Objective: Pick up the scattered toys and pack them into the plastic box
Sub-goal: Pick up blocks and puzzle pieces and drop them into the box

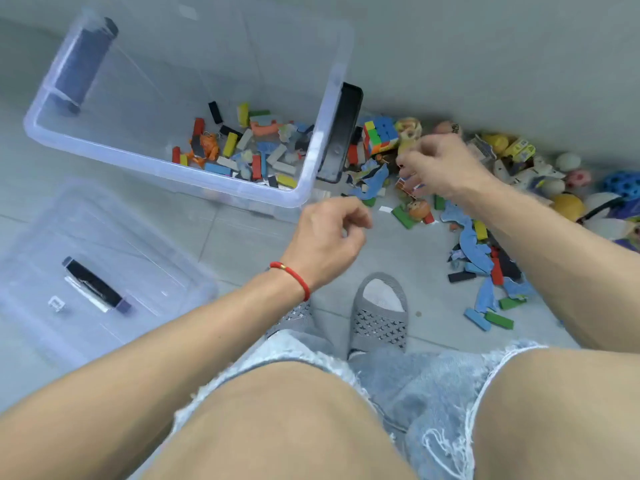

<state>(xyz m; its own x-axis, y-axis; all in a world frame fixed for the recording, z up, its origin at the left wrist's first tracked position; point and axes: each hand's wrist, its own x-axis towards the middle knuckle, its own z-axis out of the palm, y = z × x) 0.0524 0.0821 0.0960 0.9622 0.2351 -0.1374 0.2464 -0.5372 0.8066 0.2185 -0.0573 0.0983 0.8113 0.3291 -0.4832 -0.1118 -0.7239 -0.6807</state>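
Step in hand: gathering, judged partly done; the scattered toys [478, 244] mostly lie on the floor to the person's right, between the box and the wall.
Lid [104, 271]: clear, flat on the floor at near left, apart from the box.
Left hand [329, 237]: hovers above bare floor just off the box's near right corner, wrist bent, fingers loosely curled; nothing shows in its grip.
Right hand [440, 168]: reaches forward over the pile, back of hand up, fingers curled down among small pieces; they appear to pinch a small reddish piece, though blur hides the contact.
Plastic box [304, 188]: open, just left of the pile; coloured blocks and puzzle pieces cover only its near right end.
Puzzle cube [379, 135]: beside the box's black handle, not yet packed.
Balls [568, 206]: farthest right, along the wall.
Next move, as a judgement: lift the pinch clear, carry it left over the rim, release.
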